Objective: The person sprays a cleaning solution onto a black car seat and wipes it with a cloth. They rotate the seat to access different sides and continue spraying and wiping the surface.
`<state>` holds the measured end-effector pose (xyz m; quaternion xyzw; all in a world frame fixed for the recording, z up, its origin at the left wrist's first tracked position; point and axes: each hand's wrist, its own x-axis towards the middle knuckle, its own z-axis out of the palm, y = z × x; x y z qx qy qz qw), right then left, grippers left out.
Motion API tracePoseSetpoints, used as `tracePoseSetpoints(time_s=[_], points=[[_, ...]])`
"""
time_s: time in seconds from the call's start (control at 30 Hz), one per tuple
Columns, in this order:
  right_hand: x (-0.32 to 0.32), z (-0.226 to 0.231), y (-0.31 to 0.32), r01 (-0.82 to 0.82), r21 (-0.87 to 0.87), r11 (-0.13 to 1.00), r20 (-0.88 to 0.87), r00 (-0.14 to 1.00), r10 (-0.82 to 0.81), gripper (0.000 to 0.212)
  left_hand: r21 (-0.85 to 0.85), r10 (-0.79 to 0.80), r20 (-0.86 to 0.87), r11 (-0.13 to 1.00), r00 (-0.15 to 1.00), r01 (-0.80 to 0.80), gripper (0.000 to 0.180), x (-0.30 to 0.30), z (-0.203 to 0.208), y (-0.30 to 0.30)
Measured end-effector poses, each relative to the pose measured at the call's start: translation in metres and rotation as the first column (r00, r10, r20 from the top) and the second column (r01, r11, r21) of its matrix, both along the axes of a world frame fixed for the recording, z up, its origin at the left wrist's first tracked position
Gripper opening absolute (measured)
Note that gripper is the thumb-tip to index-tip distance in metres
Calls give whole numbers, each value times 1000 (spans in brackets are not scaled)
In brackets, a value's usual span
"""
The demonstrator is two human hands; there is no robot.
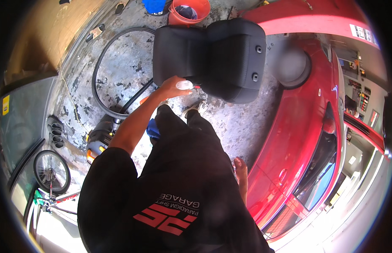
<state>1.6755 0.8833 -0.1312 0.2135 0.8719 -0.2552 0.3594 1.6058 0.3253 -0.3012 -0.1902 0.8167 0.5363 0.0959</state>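
Note:
My left hand (174, 87), stretched forward, is closed around what looks like a white spray bottle (184, 85). A small red tip (197, 87) shows at its side. Just beyond the hand stands a black car seat (234, 63), its padded surfaces facing up toward me, with two fittings on its right edge. Low at my right side hangs my right hand (241, 169), fingers curled; whether anything is in them is too small to make out. A blue cloth (153, 129) hangs by my left hip.
A black vacuum hose (96, 71) loops over the floor left of the seat, leading to a vacuum (98, 141). An orange bucket (175, 17) with dark cloth stands behind the seat. A red car (284, 143) lines the right side. A bicycle (52, 173) is at left.

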Motion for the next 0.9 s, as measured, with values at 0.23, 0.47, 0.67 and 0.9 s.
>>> tracePoseSetpoints(time_s=[0.23,0.47,0.67,0.9], points=[[-14,9,3,-45,44,998,-32,998,46,54,35,49,-45,998,998,-47,58,17,-6,-16],[-9,-9,18,-157,24,987,-66,985,158,54,-72,-18,44,997,999,21,63,33,-31,-25],[-13,0,-3,-139,48,989,-46,989,141,59,-93,-10,89,996,996,18,64,45,-43,-36],[-8,-4,9,-129,18,991,-67,989,130,56,-112,2,136,994,991,13,53,67,-67,-51]])
